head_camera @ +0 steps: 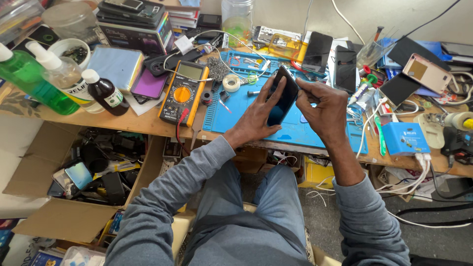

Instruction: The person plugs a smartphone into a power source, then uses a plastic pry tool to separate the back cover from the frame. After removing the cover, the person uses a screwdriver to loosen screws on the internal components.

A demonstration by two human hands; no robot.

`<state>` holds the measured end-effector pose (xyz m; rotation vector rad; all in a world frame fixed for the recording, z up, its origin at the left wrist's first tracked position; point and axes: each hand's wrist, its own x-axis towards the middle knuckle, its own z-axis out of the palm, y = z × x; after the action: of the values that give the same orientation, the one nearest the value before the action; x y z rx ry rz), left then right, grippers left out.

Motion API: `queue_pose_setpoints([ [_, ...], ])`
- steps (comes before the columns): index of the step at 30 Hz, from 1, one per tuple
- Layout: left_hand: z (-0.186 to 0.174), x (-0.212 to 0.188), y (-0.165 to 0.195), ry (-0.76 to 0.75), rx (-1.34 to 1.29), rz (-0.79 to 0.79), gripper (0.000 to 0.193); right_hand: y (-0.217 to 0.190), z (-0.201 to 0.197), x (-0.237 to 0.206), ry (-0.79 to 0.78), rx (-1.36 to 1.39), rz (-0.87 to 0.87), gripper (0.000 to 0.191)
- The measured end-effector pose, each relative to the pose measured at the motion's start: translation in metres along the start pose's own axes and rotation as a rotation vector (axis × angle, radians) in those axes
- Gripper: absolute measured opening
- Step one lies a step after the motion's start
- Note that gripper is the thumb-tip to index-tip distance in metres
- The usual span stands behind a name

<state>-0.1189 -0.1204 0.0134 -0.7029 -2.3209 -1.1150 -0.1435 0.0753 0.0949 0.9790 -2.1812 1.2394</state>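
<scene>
Black phone (282,96) tilted above blue mat (305,129), gripped by left hand (258,116); right hand (322,108) pinches its edge.

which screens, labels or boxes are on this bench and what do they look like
Phone: dark glass slab, held tilted in left hand and right hand.
Multimeter: left of blue mat, orange and black, grey screen.
Small box: right edge, blue.
Brown bottle: left, white label.

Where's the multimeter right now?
In the head view, the yellow multimeter lies on the wooden bench left of the blue work mat, between a small dark bottle and the left hand holding a phone.
</scene>
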Motion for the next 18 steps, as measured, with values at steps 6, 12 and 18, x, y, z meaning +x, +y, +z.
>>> queue_pose_setpoints([
  [6, 0.008, -0.008, -0.005, 0.016, 0.011, 0.010, 0.129, 0.000, -0.005, -0.001, -0.060, 0.021, 0.052, 0.026],
  [12, 0.016, -0.010, -0.010, -0.013, 0.057, -0.009, 0.128, -0.002, -0.017, 0.012, -0.211, 0.083, 0.258, 0.025],
  [18, 0.018, -0.010, -0.012, -0.002, 0.065, 0.000, 0.129, -0.015, -0.032, 0.044, -0.458, 0.028, 0.323, 0.049],
])
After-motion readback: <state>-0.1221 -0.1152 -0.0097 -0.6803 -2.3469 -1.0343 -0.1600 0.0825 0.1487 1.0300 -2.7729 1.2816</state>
